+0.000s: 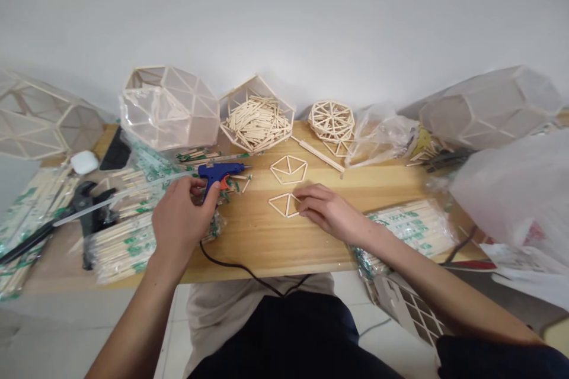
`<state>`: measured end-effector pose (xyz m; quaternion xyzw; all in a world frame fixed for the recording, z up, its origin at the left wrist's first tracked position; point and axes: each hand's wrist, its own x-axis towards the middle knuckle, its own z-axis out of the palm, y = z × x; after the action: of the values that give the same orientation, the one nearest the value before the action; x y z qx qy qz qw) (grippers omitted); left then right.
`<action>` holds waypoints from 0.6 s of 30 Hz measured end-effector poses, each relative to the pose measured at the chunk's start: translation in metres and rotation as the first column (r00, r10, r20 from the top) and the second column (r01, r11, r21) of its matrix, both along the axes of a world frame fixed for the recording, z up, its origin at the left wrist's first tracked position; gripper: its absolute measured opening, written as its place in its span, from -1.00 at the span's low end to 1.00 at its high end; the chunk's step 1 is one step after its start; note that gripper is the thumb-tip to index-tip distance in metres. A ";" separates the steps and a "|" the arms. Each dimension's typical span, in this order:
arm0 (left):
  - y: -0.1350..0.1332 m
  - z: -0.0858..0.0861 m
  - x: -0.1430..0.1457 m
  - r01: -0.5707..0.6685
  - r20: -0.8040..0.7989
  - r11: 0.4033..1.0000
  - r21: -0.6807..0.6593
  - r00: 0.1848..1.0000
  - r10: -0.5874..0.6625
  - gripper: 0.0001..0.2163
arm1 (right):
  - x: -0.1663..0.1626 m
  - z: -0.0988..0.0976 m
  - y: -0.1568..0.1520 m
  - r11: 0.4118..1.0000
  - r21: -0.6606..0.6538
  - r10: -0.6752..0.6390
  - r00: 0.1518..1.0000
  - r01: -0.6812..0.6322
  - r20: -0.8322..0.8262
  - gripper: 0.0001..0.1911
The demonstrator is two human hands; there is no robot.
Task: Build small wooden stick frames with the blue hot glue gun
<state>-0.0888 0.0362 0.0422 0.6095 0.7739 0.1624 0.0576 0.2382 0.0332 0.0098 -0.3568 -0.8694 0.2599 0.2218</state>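
Observation:
My left hand [182, 219] is wrapped round the grip of a blue glue gun [219, 173] with an orange trigger, its nozzle pointing right over the wooden table [258, 237]. My right hand [326, 208] lies on the table with its fingers close together, pressing on the right side of a small flat piece of glued sticks [283, 204]. A finished stick pentagon [288, 169] lies just beyond it. The gun's black cord [249, 272] hangs over the table's front edge.
A stick bowl full of loose sticks [258, 118] and faceted stick shells [169, 106] stand at the back, with a stack of flat stick frames [331, 121]. Packs of wrapped chopsticks [128, 243] lie left, another pack [409, 225] right. Plastic bags [511, 195] crowd the right.

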 end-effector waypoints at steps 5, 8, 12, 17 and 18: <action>-0.023 0.005 0.021 0.183 -0.023 0.958 0.219 0.983 -0.182 -0.74 | 0.000 -0.001 0.001 1.000 -0.001 -0.001 1.000 0.001 -0.018 -0.80; -0.035 -0.003 0.042 0.433 -0.007 0.888 0.154 0.899 -0.438 -0.77 | -0.001 -0.002 0.002 1.000 0.000 -0.003 1.000 0.003 -0.020 -0.79; -0.035 -0.020 0.062 0.490 0.019 0.872 0.015 0.871 -0.490 -0.80 | -0.002 -0.001 0.005 1.000 0.023 -0.013 1.000 0.013 0.010 -0.79; -0.020 -0.024 0.071 0.198 0.030 0.976 -0.095 0.980 -0.196 -0.79 | -0.005 0.005 0.013 0.997 0.037 0.067 0.997 -0.069 0.032 -0.92; -0.017 -0.023 0.073 0.165 0.029 0.979 -0.121 0.986 -0.163 -0.76 | -0.007 0.006 0.015 0.995 0.036 0.092 0.995 -0.093 0.030 -0.93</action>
<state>-0.0158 0.0191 0.0197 0.6649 0.7289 0.1148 0.1158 0.2317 0.0480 0.0161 -0.3155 -0.8928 0.2486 0.2037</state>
